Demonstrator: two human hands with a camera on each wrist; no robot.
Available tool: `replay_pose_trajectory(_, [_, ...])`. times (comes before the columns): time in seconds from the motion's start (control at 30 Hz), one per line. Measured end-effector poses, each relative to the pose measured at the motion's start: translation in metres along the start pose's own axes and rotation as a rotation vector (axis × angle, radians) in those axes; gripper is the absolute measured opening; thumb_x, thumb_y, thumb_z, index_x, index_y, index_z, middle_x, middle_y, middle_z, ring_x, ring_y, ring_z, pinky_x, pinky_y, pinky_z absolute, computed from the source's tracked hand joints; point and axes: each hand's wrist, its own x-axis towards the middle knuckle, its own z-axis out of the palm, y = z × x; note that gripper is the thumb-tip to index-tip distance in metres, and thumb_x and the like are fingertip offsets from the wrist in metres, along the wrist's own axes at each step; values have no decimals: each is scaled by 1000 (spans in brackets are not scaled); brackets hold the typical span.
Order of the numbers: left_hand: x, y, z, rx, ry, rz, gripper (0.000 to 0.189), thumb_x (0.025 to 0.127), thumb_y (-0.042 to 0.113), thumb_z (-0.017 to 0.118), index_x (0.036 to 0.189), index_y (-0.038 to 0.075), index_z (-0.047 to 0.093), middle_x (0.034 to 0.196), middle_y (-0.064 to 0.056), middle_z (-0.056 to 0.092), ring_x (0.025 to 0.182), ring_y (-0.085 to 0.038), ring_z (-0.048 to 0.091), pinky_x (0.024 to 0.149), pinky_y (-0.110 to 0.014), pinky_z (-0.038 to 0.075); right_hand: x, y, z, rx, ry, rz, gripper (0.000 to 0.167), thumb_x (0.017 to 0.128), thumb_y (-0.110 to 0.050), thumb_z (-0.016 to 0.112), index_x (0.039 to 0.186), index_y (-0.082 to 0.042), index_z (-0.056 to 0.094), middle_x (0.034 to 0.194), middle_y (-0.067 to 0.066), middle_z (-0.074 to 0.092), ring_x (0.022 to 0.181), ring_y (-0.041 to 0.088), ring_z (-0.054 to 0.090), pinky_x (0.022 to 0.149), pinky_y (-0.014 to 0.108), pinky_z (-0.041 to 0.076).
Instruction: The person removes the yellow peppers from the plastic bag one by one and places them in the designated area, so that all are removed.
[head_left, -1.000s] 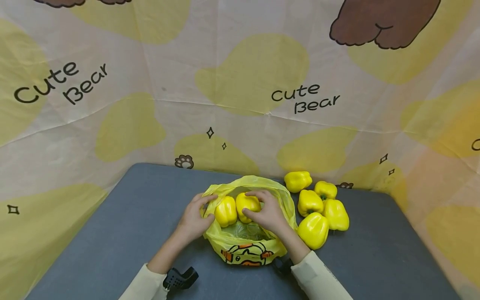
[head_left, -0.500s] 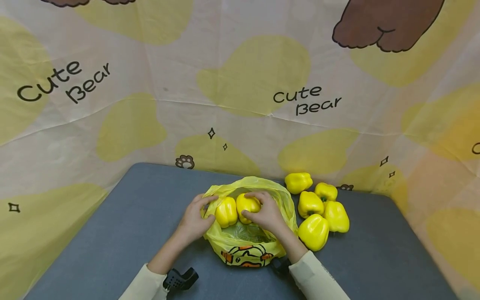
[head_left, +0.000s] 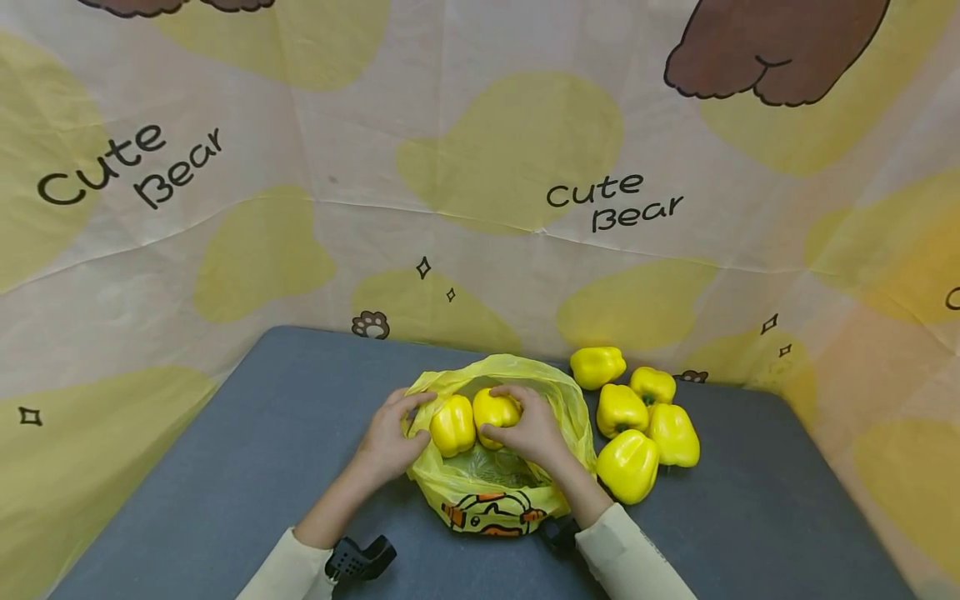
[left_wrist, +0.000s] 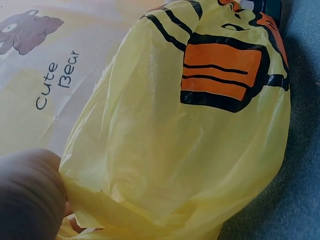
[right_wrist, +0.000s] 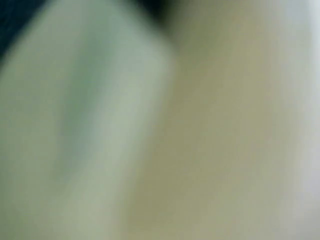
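Observation:
A yellow plastic bag with an orange-and-black cartoon print stands with its mouth wide on the table. Inside it two yellow bell peppers sit side by side, a left one and a right one. My left hand holds the bag's left rim, close to the left pepper. With thumb and fingers my right hand grips the right pepper. From the left wrist, the bag's printed side fills most of the view, beside part of my hand. The right wrist view is too blurred to read.
Several more yellow bell peppers lie on the grey table just right of the bag. One of them is near the back edge. A printed cloth hangs behind the table.
Hands, bag and peppers keep nearly the same places. The whole head view has shifted very slightly.

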Motion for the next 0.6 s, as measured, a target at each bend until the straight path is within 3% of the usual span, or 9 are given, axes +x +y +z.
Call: replay_pose_trajectory(0.6, [-1, 0, 0, 8, -2, 7, 49, 75, -2, 62, 124, 8, 65, 126, -12, 56, 105, -25, 54, 81, -38, 44, -1, 1, -1, 38, -1, 0, 45, 71, -27, 83, 112, -18, 67, 121, 10, 61, 107, 27, 57, 83, 43, 49])
